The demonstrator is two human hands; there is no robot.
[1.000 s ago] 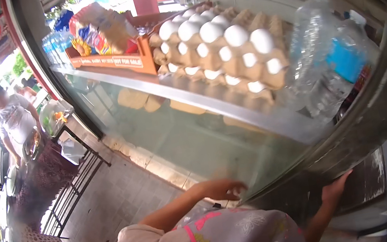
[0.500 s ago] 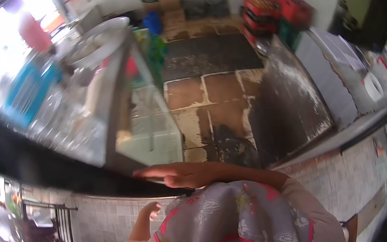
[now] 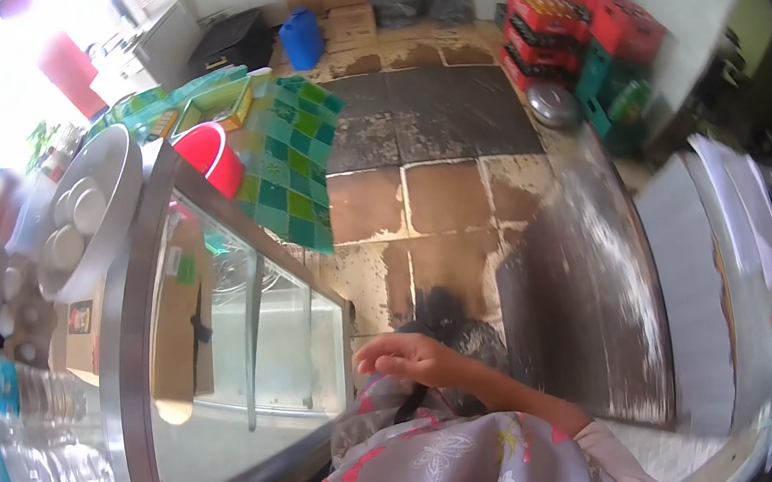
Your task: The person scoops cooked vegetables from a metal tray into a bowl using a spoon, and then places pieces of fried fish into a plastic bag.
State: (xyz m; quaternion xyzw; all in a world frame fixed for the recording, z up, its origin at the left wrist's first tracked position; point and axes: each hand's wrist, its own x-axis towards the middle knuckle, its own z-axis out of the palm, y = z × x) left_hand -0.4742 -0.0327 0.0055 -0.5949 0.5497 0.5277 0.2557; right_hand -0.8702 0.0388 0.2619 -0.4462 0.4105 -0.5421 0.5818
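Note:
My right hand (image 3: 410, 358) is held in front of my body, its arm bent across the flowered apron (image 3: 446, 459) with pink edging. The fingers are stretched out, slightly curved, and nothing shows in them. Just left of it stands the metal-framed glass display case (image 3: 304, 330), with a cardboard box (image 3: 182, 324) behind the glass. Only the sleeve on my left side shows, at the lower edge; my left hand is out of sight.
A brown wooden panel (image 3: 584, 311) stands close on my right. Clear bottles (image 3: 48, 466) and a grey bowl (image 3: 131, 195) with pale round things are on the left. Ahead are a green checked cloth (image 3: 292, 155), a red basin (image 3: 217, 162), a blue jug (image 3: 302, 40) and red crates (image 3: 544, 24).
I have moved forward into the gap between the display case and the wooden panel. My right hand has come off the dark edge, and my left hand has left the view.

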